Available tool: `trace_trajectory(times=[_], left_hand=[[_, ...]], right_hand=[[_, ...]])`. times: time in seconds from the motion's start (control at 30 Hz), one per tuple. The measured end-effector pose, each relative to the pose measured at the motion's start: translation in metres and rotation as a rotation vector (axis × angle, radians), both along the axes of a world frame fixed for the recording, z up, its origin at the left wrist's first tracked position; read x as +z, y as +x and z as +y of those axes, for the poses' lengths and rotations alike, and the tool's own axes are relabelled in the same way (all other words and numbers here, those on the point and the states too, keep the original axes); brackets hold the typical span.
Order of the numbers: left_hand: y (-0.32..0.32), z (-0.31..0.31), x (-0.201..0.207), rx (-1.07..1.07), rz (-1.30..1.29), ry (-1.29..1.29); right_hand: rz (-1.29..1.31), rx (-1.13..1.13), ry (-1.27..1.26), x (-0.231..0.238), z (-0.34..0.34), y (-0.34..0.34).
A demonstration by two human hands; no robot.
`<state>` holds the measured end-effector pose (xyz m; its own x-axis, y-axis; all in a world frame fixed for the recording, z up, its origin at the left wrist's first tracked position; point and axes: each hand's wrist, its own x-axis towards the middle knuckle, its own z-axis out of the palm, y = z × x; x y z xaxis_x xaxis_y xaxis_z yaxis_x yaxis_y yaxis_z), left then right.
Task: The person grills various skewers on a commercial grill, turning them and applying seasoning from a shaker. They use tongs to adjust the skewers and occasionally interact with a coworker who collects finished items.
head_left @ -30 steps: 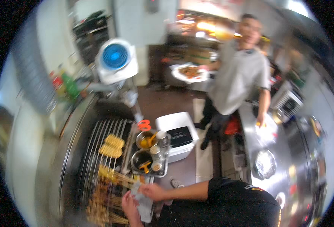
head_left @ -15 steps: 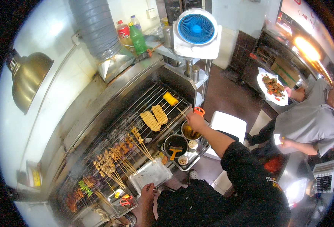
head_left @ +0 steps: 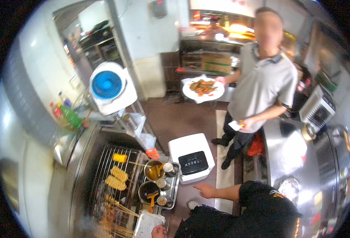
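My right hand [head_left: 204, 190] is held out beside the seasoning tray, holding nothing, its fingers apart. Blurred at the lower edge, my left hand [head_left: 159, 231] is by the corner of a shallow metal tray [head_left: 146, 223]; its fingers are too unclear to read. On the grill [head_left: 97, 186] lies a yellow skewered piece [head_left: 120, 158], its stick pointing toward the pots. Pale ridged skewers [head_left: 116, 177] lie nearer, with browned skewers [head_left: 110, 216] below them. A pot of yellowish liquid [head_left: 150, 168] and a dark pot [head_left: 144, 189], each with a brush, stand beside the grill.
A white bin-like appliance [head_left: 191, 148] stands right of the seasoning tray [head_left: 176, 190]. Beyond it, a person in a grey shirt [head_left: 262, 83] holds a plate of food [head_left: 191, 93] and a small white item. A blue-and-white fan [head_left: 107, 85] tops the shelf; a steel counter [head_left: 280, 139] runs along the right.
My right hand has let go of the yellow piece's stick and drawn back to the right. The view has swung right, bringing the person and doorway further in.
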<state>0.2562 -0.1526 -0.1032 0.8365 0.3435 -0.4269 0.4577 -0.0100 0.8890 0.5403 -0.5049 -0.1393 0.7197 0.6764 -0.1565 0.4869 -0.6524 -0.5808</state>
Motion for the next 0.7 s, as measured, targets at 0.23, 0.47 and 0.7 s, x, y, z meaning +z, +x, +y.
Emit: trace_trajectory(times=[0.23,0.47,0.7], left_hand=[[-0.010,-0.025,0.006,0.183,0.186,-0.772],[-0.049,-0.040,-0.009,0.034,0.266,-0.610],[-0.080,-0.054,0.008,-0.042,0.242,-0.435]], right_hand=[[0.074,0.003,-0.332,-0.161,-0.295,-0.196],[0.492,-0.873,-0.245,-0.128,-0.360,-0.370],[0.754,-1.649,0.234,-0.083,-0.381,-0.465]])
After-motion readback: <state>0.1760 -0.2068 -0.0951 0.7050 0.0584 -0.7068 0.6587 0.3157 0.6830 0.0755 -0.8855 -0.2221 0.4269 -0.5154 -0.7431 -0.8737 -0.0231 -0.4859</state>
